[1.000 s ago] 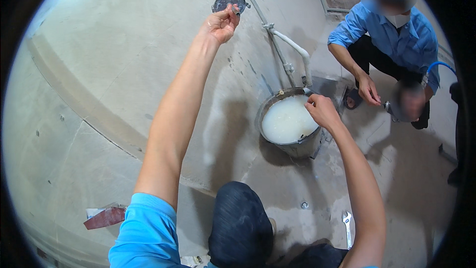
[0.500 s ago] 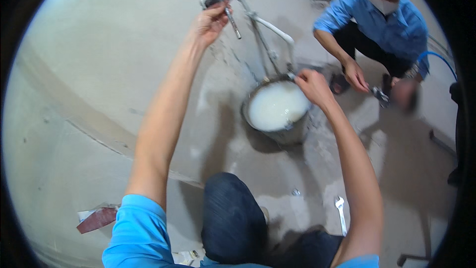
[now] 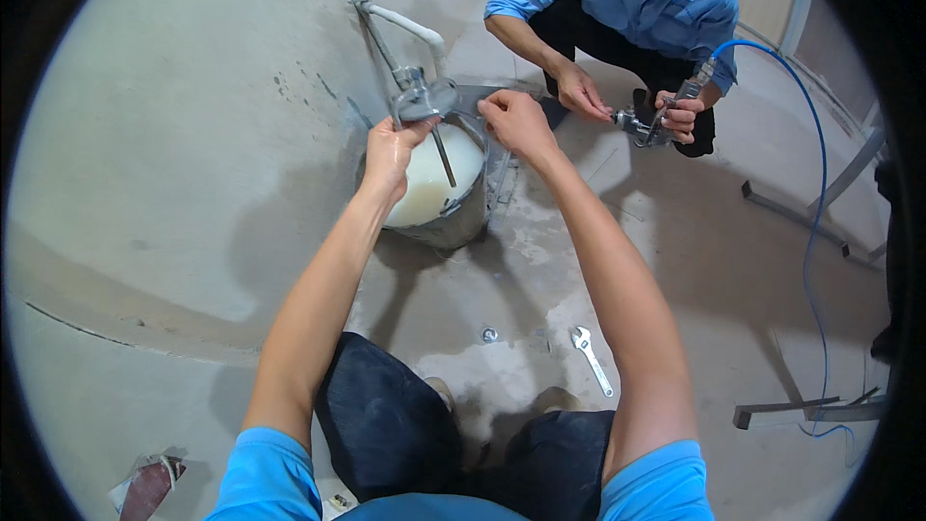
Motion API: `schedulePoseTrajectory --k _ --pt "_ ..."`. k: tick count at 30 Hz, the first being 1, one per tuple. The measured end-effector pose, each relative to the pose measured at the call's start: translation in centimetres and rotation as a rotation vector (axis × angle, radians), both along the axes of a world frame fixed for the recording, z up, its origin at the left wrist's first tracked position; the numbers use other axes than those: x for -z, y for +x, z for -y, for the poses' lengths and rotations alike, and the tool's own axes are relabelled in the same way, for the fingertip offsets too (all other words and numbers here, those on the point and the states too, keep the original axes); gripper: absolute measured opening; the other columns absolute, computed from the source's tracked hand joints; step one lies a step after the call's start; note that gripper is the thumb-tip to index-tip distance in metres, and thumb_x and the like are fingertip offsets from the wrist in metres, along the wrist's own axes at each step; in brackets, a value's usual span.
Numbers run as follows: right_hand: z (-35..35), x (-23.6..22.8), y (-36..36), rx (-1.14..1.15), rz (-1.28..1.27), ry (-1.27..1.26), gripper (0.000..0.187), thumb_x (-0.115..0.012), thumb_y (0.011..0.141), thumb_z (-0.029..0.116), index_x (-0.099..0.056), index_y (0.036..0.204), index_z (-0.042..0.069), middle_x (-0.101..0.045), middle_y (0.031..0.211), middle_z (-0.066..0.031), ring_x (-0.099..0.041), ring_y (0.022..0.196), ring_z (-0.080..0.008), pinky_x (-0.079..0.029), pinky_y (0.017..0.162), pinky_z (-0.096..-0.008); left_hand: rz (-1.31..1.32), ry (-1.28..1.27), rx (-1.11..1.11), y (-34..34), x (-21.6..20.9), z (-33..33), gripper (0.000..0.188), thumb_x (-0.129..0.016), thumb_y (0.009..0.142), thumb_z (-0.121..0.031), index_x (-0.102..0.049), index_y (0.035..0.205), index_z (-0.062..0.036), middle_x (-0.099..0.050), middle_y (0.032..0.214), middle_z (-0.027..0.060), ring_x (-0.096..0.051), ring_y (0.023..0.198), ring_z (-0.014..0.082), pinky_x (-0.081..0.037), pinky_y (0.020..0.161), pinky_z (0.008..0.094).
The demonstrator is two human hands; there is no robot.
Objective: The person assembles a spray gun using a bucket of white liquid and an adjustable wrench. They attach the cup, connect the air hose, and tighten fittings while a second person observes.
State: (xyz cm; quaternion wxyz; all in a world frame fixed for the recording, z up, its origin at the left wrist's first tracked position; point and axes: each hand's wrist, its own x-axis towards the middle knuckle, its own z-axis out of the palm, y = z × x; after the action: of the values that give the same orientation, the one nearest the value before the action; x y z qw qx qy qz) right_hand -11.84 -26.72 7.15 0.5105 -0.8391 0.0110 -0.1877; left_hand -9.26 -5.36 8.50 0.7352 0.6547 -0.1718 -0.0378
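Note:
My left hand [image 3: 391, 150] grips a round grey metal lid [image 3: 427, 99] by its edge. A thin rod [image 3: 444, 159] hangs from the lid and dips toward white liquid [image 3: 420, 193]. The liquid fills a metal pot [image 3: 458, 224] standing on the concrete floor in front of my knees. The lid hovers tilted just above the pot's far-left rim. My right hand [image 3: 516, 121] is curled on the pot's far rim, fingers closed.
A person in a blue shirt [image 3: 637, 10] crouches beyond the pot, holding a spray gun [image 3: 641, 125] joined to a blue hose [image 3: 815, 212]. A wrench [image 3: 591, 359] and a small washer [image 3: 489, 334] lie by my knees. A white pipe [image 3: 410, 27] lies behind the pot. Metal bars [image 3: 801, 217] lie at right.
My left hand has come down with the lid from high and far out to just over the pot. My right hand has stayed at the pot's rim.

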Motion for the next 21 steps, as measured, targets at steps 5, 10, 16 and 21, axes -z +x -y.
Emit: schedulePoseTrajectory --k 5,10,16,21 --pt "0.4 -1.1 -1.1 -0.106 -0.129 0.528 0.047 -0.058 0.101 0.044 -0.071 0.100 -0.001 -0.069 0.083 -0.0075 -0.062 0.065 -0.0118 -0.050 0.059 -0.0284 -0.012 0.125 0.015 -1.9 2.3 0.6 0.020 -0.069 0.088 0.003 -0.074 0.106 -0.0033 -0.075 0.104 0.0028 -0.064 0.099 0.0115 -0.046 0.094 0.0288" --pt "0.3 -1.6 -1.9 -0.168 -0.072 0.375 0.049 -0.063 0.096 0.048 -0.072 0.109 0.001 -0.069 0.091 -0.0074 -0.062 0.071 -0.0127 -0.049 0.064 -0.0288 -0.013 0.113 0.078 -1.9 3.6 0.6 0.025 -0.061 0.086 0.009 -0.074 0.106 0.0008 -0.074 0.103 0.0063 -0.065 0.099 0.0124 -0.048 0.094 0.0288" --pt "0.5 -1.8 -1.8 -0.133 -0.056 -0.050 0.050 -0.069 0.090 0.048 -0.076 0.104 0.001 -0.075 0.090 -0.0140 -0.069 0.081 -0.0226 -0.053 0.078 -0.0346 -0.067 0.203 0.172 -2.2 5.1 1.0 0.026 -0.060 0.085 0.009 -0.073 0.106 0.0021 -0.074 0.102 0.0061 -0.067 0.095 0.0133 -0.050 0.094 0.0288" --pt "0.5 -1.9 -2.2 -0.170 -0.087 -0.103 0.050 -0.070 0.088 0.049 -0.077 0.099 0.001 -0.075 0.085 -0.0140 -0.071 0.079 -0.0230 -0.054 0.077 -0.0357 -0.041 0.143 0.270 -2.5 5.7 2.3 0.024 -0.060 0.086 0.010 -0.073 0.104 0.0024 -0.073 0.099 0.0054 -0.067 0.094 0.0123 -0.051 0.091 0.0284"
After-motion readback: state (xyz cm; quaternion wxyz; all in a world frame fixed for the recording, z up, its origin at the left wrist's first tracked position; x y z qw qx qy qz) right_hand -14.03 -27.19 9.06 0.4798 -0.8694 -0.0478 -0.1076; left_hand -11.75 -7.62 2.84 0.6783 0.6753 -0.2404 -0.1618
